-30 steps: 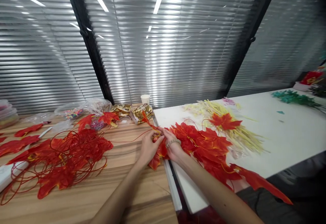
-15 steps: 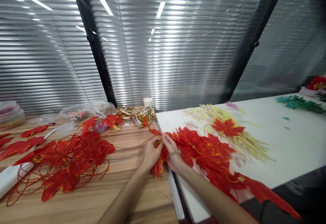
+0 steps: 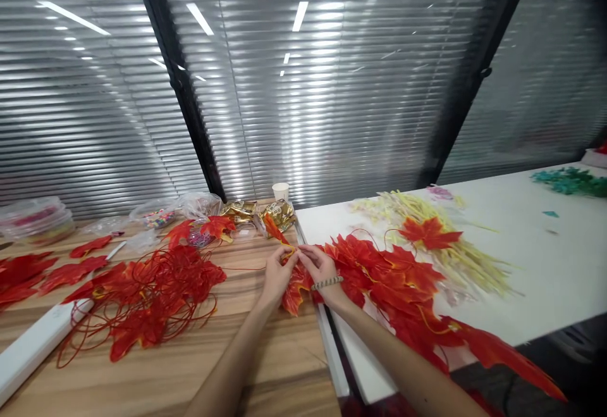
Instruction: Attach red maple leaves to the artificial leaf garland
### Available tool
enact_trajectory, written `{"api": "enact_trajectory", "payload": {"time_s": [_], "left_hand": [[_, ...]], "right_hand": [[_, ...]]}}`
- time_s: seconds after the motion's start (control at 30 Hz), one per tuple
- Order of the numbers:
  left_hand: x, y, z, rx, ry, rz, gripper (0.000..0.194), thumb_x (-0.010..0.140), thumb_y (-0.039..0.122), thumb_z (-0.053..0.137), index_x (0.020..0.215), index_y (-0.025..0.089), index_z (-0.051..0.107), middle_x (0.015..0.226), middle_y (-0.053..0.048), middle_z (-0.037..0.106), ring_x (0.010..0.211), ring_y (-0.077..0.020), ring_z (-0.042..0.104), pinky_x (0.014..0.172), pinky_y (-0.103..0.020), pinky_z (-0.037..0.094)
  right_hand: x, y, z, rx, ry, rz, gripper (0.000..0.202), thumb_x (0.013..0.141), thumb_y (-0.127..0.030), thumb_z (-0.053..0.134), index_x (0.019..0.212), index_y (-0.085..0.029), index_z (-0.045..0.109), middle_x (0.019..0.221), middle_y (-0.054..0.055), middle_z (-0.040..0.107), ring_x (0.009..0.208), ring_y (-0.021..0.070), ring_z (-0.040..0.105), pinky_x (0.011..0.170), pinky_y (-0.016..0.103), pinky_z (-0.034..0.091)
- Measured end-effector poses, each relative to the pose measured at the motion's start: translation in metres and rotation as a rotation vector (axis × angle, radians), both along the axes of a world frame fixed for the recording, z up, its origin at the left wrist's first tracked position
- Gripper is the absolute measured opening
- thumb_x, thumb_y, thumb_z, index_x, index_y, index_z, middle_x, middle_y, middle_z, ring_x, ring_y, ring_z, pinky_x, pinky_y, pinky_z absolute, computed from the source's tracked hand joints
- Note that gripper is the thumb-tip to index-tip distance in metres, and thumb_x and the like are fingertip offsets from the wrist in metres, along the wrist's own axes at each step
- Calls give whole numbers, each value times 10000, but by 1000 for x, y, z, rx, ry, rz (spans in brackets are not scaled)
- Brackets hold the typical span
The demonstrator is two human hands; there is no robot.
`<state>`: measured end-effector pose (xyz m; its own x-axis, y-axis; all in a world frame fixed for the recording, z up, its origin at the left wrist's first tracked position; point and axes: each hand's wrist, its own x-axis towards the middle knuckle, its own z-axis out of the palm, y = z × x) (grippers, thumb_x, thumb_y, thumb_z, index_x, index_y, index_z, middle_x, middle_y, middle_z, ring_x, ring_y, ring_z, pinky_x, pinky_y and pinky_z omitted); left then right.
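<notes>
Head view shows your wooden table on the left meeting a white table on the right. At the seam, your left hand and right hand pinch a red leaf garland; beyond sits a small paper cup.

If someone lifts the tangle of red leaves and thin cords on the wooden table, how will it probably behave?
The tangle of red leaves and cords looks thin and loosely looped, so it would probably sag and hang floppy rather than keep its shape. It seems light for its spread. Because the cords cross each other many times, the whole bundle would likely rise together and snag, dragging loops across the wooden table.
</notes>
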<state>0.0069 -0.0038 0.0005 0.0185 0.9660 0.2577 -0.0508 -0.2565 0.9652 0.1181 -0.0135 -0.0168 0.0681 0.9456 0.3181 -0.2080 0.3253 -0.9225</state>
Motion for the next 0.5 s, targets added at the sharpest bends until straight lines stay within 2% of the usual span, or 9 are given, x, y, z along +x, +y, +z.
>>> {"api": "enact_trajectory", "payload": {"time_s": [0.1, 0.17, 0.27, 0.4, 0.5], "left_hand": [[-1, 0, -1, -41, -99, -45, 159, 648, 286, 678, 715, 155, 617, 743, -20, 612, 718, -138, 545, 685, -222, 418], [-1, -1, 1, -95, -199, -74, 192, 640, 307, 689, 716, 154, 602, 736, -10, 603, 689, -122, 542, 658, -213, 424], [-1, -3, 7, -186, -307, -120, 241, 621, 329, 708, 738, 152, 593, 733, -4, 606, 654, -107, 546, 633, -208, 437], [-3, -2, 14, -266, -382, -131, 280, 577, 322, 743, 743, 152, 594, 717, 4, 615, 618, -96, 554, 615, -205, 451], [-5, 1, 12, -288, -407, -128, 266, 582, 307, 743, 749, 156, 602, 715, 14, 617, 620, -89, 559, 616, -195, 454]], "right_hand": [[3, 0, -2, 61, -147, -20, 288, 725, -290, 622, 1008, -239, 636, 827, 29, 677, 786, 198, 619, 777, 321, 461], [3, -1, -1, 93, -195, -21, 325, 713, -285, 632, 1038, -280, 628, 841, 16, 680, 773, 203, 618, 785, 325, 450], [2, -4, 2, 127, -140, -28, 283, 744, -317, 599, 1022, -287, 636, 939, 15, 665, 832, 201, 608, 798, 305, 442], [1, -4, 6, 90, -8, -34, 264, 824, -390, 487, 947, -232, 659, 855, 29, 662, 828, 180, 595, 795, 290, 442], [2, -1, 6, 48, 20, -5, 236, 788, -379, 544, 893, -203, 661, 822, 39, 657, 766, 174, 594, 712, 279, 463]]}}
